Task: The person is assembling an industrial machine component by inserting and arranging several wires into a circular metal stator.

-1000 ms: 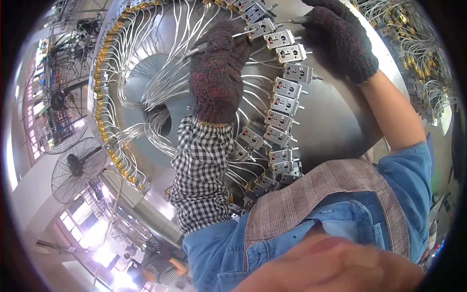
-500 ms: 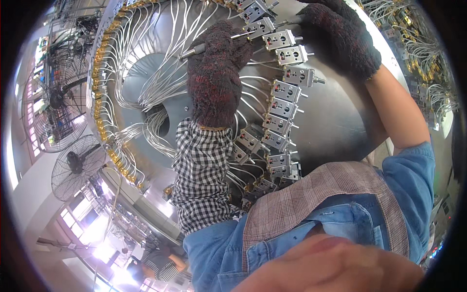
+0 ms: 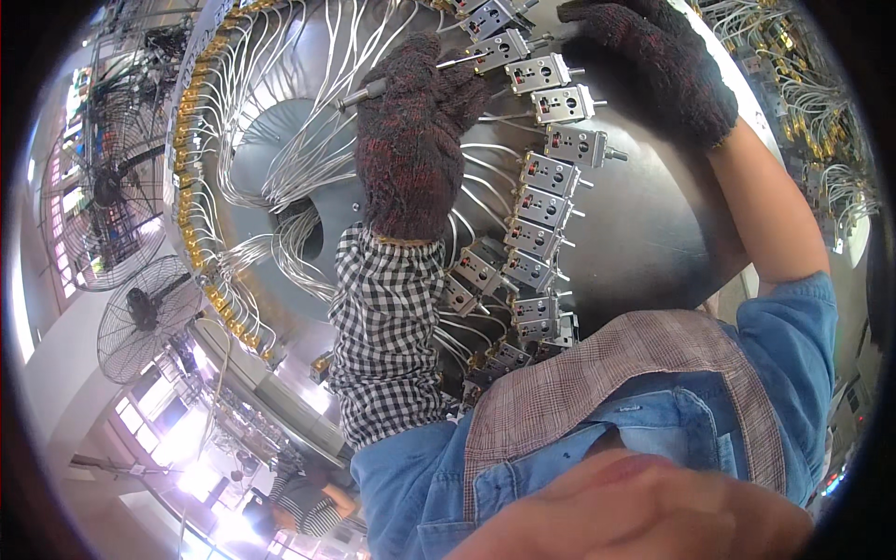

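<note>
My left hand (image 3: 411, 140), in a dark knitted glove, is closed around a screwdriver (image 3: 362, 93). Its grey handle sticks out on the left of the glove, and the thin blade reaches right to a small silver box-shaped unit (image 3: 501, 51) with a shaft. Whether the tip sits in a screw is too small to tell. My right hand (image 3: 653, 75), gloved alike, is just beyond that shaft on the right, fingers stretched out and apart from it. More silver units (image 3: 548, 207) with shafts and thin pale tubes or wires line the curve below.
A large round metal table (image 3: 644, 252) carries the units. Pale lines (image 3: 308, 168) run to a hole near its middle, with brass-coloured fittings (image 3: 191, 201) along the left rim. Another loaded rack (image 3: 803, 93) stands at right. Fans (image 3: 140, 308) and another person (image 3: 303, 499) are at left.
My right hand has drawn slightly right, away from the unit's shaft. The screwdriver has shifted a little left and up in my left hand, its blade still at the same unit.
</note>
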A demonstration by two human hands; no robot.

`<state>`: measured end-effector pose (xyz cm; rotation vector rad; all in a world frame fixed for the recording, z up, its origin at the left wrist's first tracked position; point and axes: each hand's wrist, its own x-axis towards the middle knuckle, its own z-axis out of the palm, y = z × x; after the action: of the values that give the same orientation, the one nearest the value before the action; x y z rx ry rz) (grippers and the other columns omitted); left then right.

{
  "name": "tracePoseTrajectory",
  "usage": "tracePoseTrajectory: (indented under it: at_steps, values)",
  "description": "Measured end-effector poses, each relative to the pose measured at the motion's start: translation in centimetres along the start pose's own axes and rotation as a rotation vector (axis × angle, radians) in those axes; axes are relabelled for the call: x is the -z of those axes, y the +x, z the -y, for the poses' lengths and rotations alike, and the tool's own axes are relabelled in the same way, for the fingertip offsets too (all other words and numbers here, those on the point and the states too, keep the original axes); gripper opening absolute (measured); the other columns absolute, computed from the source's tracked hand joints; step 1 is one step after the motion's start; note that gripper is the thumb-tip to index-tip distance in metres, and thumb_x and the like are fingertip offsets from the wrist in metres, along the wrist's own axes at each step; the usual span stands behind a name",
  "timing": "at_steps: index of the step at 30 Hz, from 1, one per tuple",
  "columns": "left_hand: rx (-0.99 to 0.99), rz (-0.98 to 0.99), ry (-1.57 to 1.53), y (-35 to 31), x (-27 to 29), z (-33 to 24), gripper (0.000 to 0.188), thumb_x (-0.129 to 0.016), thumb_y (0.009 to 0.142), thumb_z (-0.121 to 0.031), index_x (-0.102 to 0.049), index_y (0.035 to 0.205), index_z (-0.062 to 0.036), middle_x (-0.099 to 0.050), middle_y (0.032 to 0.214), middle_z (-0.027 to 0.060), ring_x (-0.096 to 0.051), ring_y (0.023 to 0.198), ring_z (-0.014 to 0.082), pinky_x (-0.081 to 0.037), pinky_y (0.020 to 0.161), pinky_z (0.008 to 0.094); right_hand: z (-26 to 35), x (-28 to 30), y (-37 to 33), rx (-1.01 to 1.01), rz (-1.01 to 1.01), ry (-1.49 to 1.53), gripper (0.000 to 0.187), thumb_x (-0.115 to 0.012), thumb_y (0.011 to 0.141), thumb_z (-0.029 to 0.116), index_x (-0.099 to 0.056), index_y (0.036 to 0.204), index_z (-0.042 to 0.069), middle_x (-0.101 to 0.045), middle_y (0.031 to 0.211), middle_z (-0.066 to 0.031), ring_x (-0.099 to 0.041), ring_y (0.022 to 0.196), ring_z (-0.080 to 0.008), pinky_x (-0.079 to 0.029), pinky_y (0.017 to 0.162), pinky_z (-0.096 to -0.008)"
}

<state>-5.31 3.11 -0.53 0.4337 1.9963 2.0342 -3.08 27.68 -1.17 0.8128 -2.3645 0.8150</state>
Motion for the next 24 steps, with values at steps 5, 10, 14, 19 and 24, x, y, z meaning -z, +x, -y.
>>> tracePoseTrajectory:
  at_steps: [5, 10, 14, 19, 24]
  values:
    - [0.103, -0.03, -0.183, 0.0, 0.0, -0.5, 0.035, -0.047, 0.092, -0.017, -0.041, 0.12, 0.0038, -0.053, 0.11, 0.0204, -0.056, 0.101, 0.0323, -0.052, 0.084, 0.0418, 3.7, 1.0, 2.2, -1.208, -0.248, 1.373, 0.025, -0.067, 0.077, 0.015, -0.058, 0.096, 0.002, -0.061, 0.094, -0.0151, -0.06, 0.092, -0.0279, -0.053, 0.072, -0.0344]
    - [0.054, -0.029, 0.015, 0.1, -0.3, -1.1, 0.036, -0.047, 0.092, -0.017, -0.04, 0.121, 0.0037, -0.053, 0.111, 0.0216, -0.056, 0.101, 0.0344, -0.051, 0.085, 0.0433, 1.0, 1.6, 1.0, -0.032, 0.067, -0.058, 0.021, -0.061, 0.082, 0.022, -0.059, 0.093, 0.004, -0.062, 0.09, -0.0117, -0.062, 0.084, -0.0229, -0.053, 0.069, -0.034]
    - [0.041, -0.009, -0.02, 0.0, 0.2, -0.6, 0.038, -0.046, 0.093, -0.018, -0.039, 0.122, 0.0037, -0.053, 0.11, 0.023, -0.056, 0.101, 0.0362, -0.05, 0.086, 0.0449, 4.3, 1.4, 3.9, -0.901, -0.102, 0.54, 0.022, -0.06, 0.083, 0.022, -0.059, 0.094, 0.003, -0.062, 0.091, -0.0125, -0.063, 0.082, -0.022, -0.053, 0.069, -0.0345]
    - [0.016, -0.007, -0.024, 0.2, 0.2, -0.1, 0.039, -0.046, 0.093, -0.019, -0.038, 0.123, 0.0041, -0.052, 0.11, 0.0237, -0.056, 0.101, 0.0365, -0.05, 0.087, 0.0456, 4.0, 0.4, 3.4, -1.313, -0.488, 1.401, 0.023, -0.059, 0.084, 0.024, -0.058, 0.095, 0.003, -0.064, 0.085, -0.0138, -0.064, 0.069, -0.0216, -0.053, 0.059, -0.0333]
    - [-0.192, 0.101, 0.494, 0.4, 1.6, 0.9, 0.04, -0.053, 0.089, -0.013, -0.039, 0.121, 0.0055, -0.054, 0.107, 0.0234, -0.056, 0.101, 0.0352, -0.05, 0.086, 0.0447, 4.6, 0.4, 3.9, -1.381, -0.308, 1.043, 0.021, -0.059, 0.084, 0.023, -0.058, 0.093, 0.004, -0.063, 0.074, -0.0122, -0.061, 0.057, -0.0211, -0.05, 0.049, -0.0311]
